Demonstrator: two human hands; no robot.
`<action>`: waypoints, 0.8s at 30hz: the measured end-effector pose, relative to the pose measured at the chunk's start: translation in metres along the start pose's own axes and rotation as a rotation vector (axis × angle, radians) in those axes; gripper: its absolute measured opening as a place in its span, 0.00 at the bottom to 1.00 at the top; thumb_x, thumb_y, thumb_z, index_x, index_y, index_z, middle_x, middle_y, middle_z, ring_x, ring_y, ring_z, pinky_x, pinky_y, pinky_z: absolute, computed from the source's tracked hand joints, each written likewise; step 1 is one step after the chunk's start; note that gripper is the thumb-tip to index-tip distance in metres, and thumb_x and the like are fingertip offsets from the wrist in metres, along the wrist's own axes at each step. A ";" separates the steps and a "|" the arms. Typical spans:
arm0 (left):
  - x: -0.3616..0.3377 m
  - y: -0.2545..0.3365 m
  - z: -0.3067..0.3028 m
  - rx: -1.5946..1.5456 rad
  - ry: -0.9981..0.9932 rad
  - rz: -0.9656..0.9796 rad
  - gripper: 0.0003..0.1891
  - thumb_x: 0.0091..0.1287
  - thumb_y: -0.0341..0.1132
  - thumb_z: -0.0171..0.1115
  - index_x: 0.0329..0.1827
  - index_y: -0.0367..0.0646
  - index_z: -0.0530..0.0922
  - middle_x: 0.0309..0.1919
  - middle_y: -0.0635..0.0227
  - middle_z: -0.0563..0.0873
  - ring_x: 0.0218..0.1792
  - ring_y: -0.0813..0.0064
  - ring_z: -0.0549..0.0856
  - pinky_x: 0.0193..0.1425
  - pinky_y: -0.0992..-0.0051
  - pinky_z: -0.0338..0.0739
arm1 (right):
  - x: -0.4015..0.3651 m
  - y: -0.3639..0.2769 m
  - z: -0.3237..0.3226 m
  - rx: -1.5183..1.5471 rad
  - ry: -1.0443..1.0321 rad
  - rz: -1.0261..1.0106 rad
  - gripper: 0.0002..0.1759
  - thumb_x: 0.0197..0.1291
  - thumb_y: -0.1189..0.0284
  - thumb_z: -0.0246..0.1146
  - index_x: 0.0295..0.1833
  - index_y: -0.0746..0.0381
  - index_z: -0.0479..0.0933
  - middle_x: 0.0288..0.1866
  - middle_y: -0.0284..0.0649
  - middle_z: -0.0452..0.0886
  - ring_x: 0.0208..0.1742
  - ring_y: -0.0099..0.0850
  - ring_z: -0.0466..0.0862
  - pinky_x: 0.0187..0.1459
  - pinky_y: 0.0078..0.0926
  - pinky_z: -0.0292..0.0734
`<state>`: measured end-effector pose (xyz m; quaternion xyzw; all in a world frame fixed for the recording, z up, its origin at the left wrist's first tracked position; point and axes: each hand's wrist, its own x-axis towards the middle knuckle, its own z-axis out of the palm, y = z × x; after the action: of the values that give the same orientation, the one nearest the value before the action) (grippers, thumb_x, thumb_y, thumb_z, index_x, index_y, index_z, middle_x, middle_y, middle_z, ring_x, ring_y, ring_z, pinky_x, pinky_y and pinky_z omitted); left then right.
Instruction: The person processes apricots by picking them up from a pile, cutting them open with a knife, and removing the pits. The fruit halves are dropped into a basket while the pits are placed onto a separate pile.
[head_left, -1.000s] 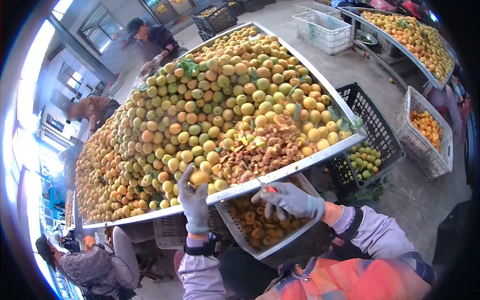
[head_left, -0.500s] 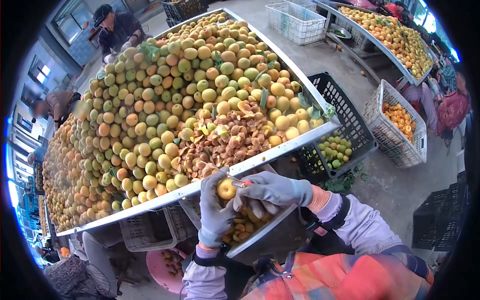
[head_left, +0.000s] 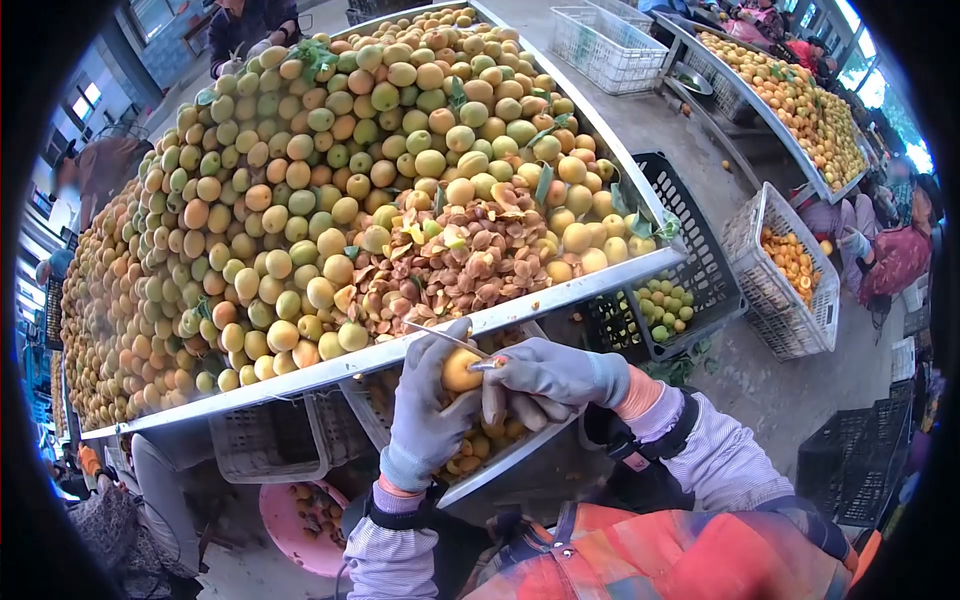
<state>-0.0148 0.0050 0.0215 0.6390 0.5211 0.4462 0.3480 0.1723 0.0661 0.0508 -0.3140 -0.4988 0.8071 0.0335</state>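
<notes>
Level with the table's front edge, my gloved left hand [head_left: 424,405] is closed round a yellow apricot [head_left: 460,370]. My gloved right hand [head_left: 545,380] pinches a small metal-tipped tool [head_left: 484,366] against the fruit's right side; its kind does not show clearly. A thin, pale strip [head_left: 440,334] runs over the top of the apricot and past my left fingers. Just beyond my hands lies a heap of brown apricot pits [head_left: 450,265] with bits of flesh. Beneath them, a crate [head_left: 495,484] holds cut apricots [head_left: 487,447], partly hidden by my hands.
Whole apricots [head_left: 270,215] cover the metal-rimmed table [head_left: 560,298]. To the right stand a black crate [head_left: 715,290] with green fruit and a white crate [head_left: 738,243] with orange halves. A pink basin [head_left: 283,535] sits on the floor at lower left. People work around the tables.
The view has shifted slightly. My left hand has turned the apricot a little, and the tool's metal tip now shows against its side. The thin strip over the fruit shows more clearly.
</notes>
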 end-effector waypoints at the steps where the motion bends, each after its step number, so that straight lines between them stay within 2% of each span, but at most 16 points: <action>1: 0.000 -0.002 -0.001 0.001 -0.023 0.010 0.34 0.49 0.21 0.64 0.65 0.39 0.69 0.47 0.61 0.77 0.49 0.65 0.78 0.58 0.72 0.71 | 0.000 0.000 0.000 -0.004 0.003 -0.006 0.26 0.64 0.47 0.52 0.35 0.60 0.78 0.12 0.32 0.71 0.08 0.15 0.63 0.11 0.12 0.53; 3: -0.002 -0.002 0.002 0.001 -0.044 0.018 0.34 0.50 0.20 0.63 0.66 0.39 0.67 0.49 0.62 0.76 0.49 0.68 0.78 0.58 0.73 0.71 | 0.000 0.001 0.000 -0.027 0.025 0.007 0.28 0.65 0.46 0.50 0.35 0.60 0.78 0.13 0.32 0.72 0.08 0.15 0.63 0.11 0.11 0.54; 5: -0.006 0.000 0.008 -0.590 0.014 -0.239 0.35 0.53 0.21 0.63 0.67 0.35 0.63 0.51 0.63 0.76 0.50 0.74 0.77 0.56 0.77 0.72 | 0.001 0.004 0.002 -0.048 0.048 0.016 0.29 0.66 0.45 0.48 0.35 0.60 0.79 0.14 0.33 0.72 0.08 0.15 0.63 0.11 0.11 0.55; 7: -0.004 0.001 0.007 -0.666 0.011 -0.239 0.34 0.54 0.22 0.63 0.67 0.34 0.62 0.52 0.64 0.75 0.50 0.75 0.77 0.55 0.79 0.72 | 0.003 0.009 0.009 -0.082 0.235 -0.141 0.28 0.64 0.45 0.52 0.34 0.62 0.78 0.13 0.32 0.71 0.08 0.17 0.64 0.10 0.12 0.55; 12: -0.006 -0.007 0.008 -0.771 -0.033 -0.266 0.29 0.62 0.28 0.60 0.66 0.33 0.63 0.52 0.63 0.76 0.50 0.76 0.76 0.53 0.80 0.72 | -0.001 0.015 -0.001 -0.014 0.098 -0.140 0.31 0.65 0.43 0.49 0.33 0.62 0.77 0.13 0.33 0.71 0.08 0.17 0.65 0.10 0.13 0.57; 14: -0.008 -0.009 0.011 -0.887 -0.059 -0.258 0.31 0.66 0.46 0.56 0.66 0.33 0.63 0.53 0.60 0.77 0.54 0.71 0.76 0.62 0.72 0.68 | 0.001 0.019 -0.002 0.022 0.058 -0.165 0.31 0.65 0.43 0.48 0.33 0.61 0.77 0.13 0.33 0.71 0.08 0.17 0.65 0.10 0.13 0.57; 15: -0.010 -0.016 0.018 -0.836 0.005 -0.275 0.29 0.67 0.49 0.51 0.63 0.34 0.67 0.50 0.59 0.78 0.53 0.69 0.77 0.61 0.72 0.69 | 0.003 0.020 -0.001 0.012 0.051 -0.122 0.31 0.66 0.44 0.47 0.35 0.62 0.77 0.15 0.32 0.73 0.10 0.17 0.67 0.12 0.12 0.58; 16: -0.011 -0.021 0.023 -0.837 0.005 -0.277 0.29 0.67 0.49 0.51 0.63 0.34 0.67 0.50 0.59 0.78 0.53 0.69 0.77 0.61 0.72 0.69 | 0.005 0.021 0.001 0.002 0.045 -0.080 0.30 0.67 0.45 0.47 0.36 0.62 0.77 0.17 0.32 0.74 0.12 0.17 0.70 0.14 0.11 0.60; 18: -0.012 -0.024 0.026 -0.859 0.211 -0.361 0.14 0.69 0.31 0.50 0.55 0.35 0.72 0.44 0.60 0.82 0.44 0.70 0.82 0.48 0.74 0.75 | 0.008 0.022 0.008 -0.026 0.063 -0.103 0.30 0.67 0.45 0.46 0.40 0.62 0.77 0.21 0.33 0.75 0.15 0.17 0.72 0.15 0.13 0.62; 19: -0.013 -0.015 0.018 0.029 0.155 -0.027 0.13 0.68 0.28 0.50 0.54 0.36 0.72 0.42 0.58 0.83 0.41 0.66 0.83 0.46 0.71 0.77 | 0.010 0.023 0.013 -0.057 0.081 -0.126 0.30 0.67 0.45 0.46 0.44 0.61 0.77 0.24 0.33 0.77 0.18 0.18 0.74 0.16 0.14 0.65; 20: -0.013 -0.013 0.017 0.029 0.157 -0.029 0.13 0.68 0.28 0.50 0.54 0.36 0.72 0.42 0.58 0.83 0.41 0.66 0.83 0.46 0.71 0.77 | 0.015 0.031 0.015 -0.057 0.079 -0.124 0.30 0.67 0.45 0.46 0.44 0.61 0.77 0.24 0.33 0.77 0.18 0.18 0.74 0.16 0.14 0.65; 22: -0.014 -0.012 0.016 0.152 0.174 0.001 0.14 0.66 0.24 0.50 0.54 0.37 0.73 0.42 0.58 0.83 0.41 0.64 0.83 0.45 0.71 0.77 | 0.026 0.046 0.019 -0.080 0.194 -0.325 0.27 0.64 0.45 0.53 0.38 0.61 0.76 0.25 0.31 0.77 0.15 0.16 0.72 0.15 0.13 0.63; 24: -0.018 -0.019 0.021 0.228 0.243 -0.006 0.12 0.68 0.28 0.47 0.51 0.39 0.75 0.40 0.58 0.83 0.40 0.62 0.83 0.45 0.70 0.77 | 0.027 0.046 0.023 -0.095 0.218 -0.293 0.28 0.64 0.46 0.53 0.38 0.62 0.75 0.25 0.32 0.77 0.18 0.18 0.73 0.18 0.16 0.66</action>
<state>-0.0031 -0.0084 -0.0074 0.6142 0.6083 0.4571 0.2091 0.1509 0.0350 0.0068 -0.3246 -0.5704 0.7303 0.1896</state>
